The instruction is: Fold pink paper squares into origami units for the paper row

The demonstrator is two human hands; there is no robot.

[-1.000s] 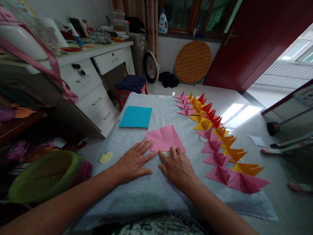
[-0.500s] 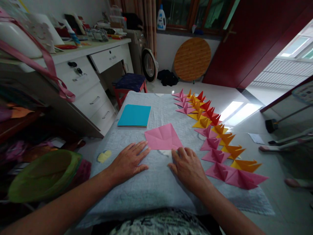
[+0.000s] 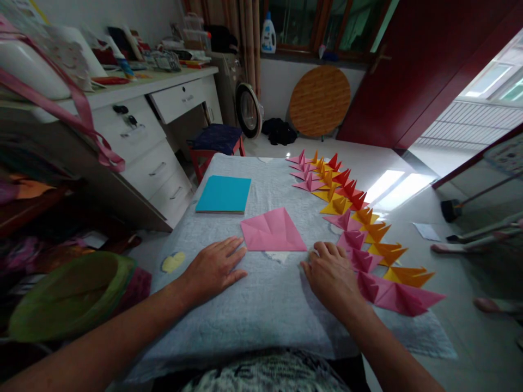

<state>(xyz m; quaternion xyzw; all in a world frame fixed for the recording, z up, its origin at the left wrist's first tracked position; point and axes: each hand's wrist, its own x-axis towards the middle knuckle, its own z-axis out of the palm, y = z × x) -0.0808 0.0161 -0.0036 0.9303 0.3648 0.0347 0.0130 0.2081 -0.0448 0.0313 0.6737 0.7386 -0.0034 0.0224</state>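
Note:
A creased sheet of pink origami paper [image 3: 273, 231], folded to a four-sided shape with a straight near edge, lies on the cloth-covered table [image 3: 261, 305]. My left hand [image 3: 216, 267] rests flat at its left near corner, fingers stretched and apart, fingertips close to the edge. Just off the right near corner is my right hand [image 3: 330, 272], its fingers slightly curled and holding nothing. Beyond my left hand lies a stack of blue paper squares [image 3: 224, 194]. Rows of folded paper cranes, pink [image 3: 351, 239], yellow [image 3: 386, 251] and red [image 3: 351, 190], stand along the right side.
A green basket [image 3: 69, 294] stands low at the left beside a white drawer desk [image 3: 139, 141]. Past the table's far end are a stool [image 3: 216, 139], a washing machine with its round door [image 3: 248, 110] swung out, and a round wooden board [image 3: 320, 100].
My right hand has slid right, away from the pink paper's near edge and towards the cranes. The left hand and the paper have hardly moved.

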